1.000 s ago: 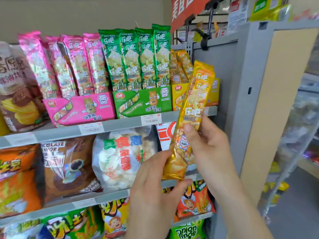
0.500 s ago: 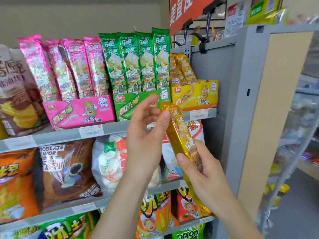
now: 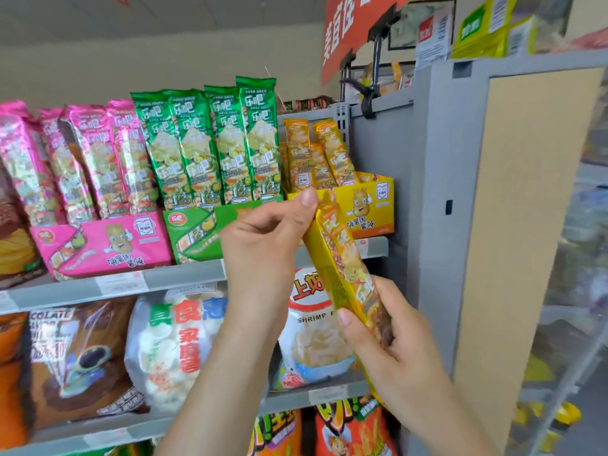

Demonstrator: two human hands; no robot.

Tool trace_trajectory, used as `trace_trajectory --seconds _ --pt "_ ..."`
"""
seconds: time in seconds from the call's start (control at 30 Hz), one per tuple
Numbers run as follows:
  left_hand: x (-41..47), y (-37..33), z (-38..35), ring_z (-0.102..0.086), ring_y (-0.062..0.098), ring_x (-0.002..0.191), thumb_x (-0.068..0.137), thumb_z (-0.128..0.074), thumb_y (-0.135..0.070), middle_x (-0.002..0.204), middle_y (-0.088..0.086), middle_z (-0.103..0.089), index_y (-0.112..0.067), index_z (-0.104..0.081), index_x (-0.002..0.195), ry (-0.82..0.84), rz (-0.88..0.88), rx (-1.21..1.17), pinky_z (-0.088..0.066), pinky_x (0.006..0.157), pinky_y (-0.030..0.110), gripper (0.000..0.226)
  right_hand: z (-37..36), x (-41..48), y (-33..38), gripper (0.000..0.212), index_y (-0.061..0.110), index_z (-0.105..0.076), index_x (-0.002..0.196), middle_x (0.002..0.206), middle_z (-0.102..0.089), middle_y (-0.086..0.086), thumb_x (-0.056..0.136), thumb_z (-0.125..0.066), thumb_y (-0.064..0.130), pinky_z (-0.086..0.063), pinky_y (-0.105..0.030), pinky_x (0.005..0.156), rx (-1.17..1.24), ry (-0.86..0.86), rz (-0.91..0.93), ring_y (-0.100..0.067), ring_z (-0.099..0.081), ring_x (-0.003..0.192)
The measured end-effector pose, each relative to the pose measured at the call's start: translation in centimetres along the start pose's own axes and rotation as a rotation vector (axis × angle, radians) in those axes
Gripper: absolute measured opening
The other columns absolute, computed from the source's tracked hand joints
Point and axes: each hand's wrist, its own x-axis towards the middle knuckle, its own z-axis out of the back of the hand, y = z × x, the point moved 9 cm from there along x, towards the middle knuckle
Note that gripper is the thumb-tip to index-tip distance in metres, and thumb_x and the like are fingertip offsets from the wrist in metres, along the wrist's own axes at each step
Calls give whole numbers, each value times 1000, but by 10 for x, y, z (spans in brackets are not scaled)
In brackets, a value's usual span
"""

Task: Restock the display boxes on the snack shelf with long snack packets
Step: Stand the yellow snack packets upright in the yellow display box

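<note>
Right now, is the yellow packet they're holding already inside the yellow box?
No: the left hand pinches the packet's top and the right hand grips its bottom, out in front of the yellow box.

room in yellow box (image 3: 371, 205) rt side, orange packets (image 3: 312, 159) fill left, grey panel (image 3: 424, 192) beside

1. The yellow packet (image 3: 342, 268) has its lower end buried in the gripping right hand (image 3: 394, 353), and its top corner is covered by the pinching left hand (image 3: 263, 245)
2. The green display box (image 3: 194, 232) loses its 3 o'clock end behind that left hand
3. The shrimp bag (image 3: 312, 340) is hidden at 9 o'clock by the left forearm (image 3: 230, 373) and at 3 o'clock by the yellow packet
4. The pink packets (image 3: 16, 166) at 9 o'clock are cut by the picture's edge
5. The price labels (image 3: 121, 284) are too small to read
6. The goods (image 3: 589, 258) at 3 o'clock are a blur
</note>
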Motion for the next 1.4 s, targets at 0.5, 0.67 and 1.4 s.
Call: trace_trajectory --seconds 0.5,0.67,1.4 --pt "7 -29 -29 -58 13 64 82 -69 -28 65 -6 -67 -21 -78 69 96 -67 191 -53 65 36 17 34 21 9 88 45 -28 147 116 -47 15 76 -80 34 -41 -11 61 -573 -140 245 -3 -54 89" --pt "24 -32 -30 -50 6 57 83 -70 -27 60 -8 -59 -18 -72 62 26 -30 -15 -43 59 25 23 16 23 -23 81 63 -23 141 112 -63 36 78 -72 53 -54 -13 75 -51 158 31 9 -66 92" --pt "7 -10 -73 -72 16 83 69 -82 -1 120 13 -66 -44 -23 142 204 -36 118 -59 67 29 102 43 30 1 48 52 -40 129 111 -66 24 84 -42 68 -49 -13 76 -146 -233 56 4 -63 100"
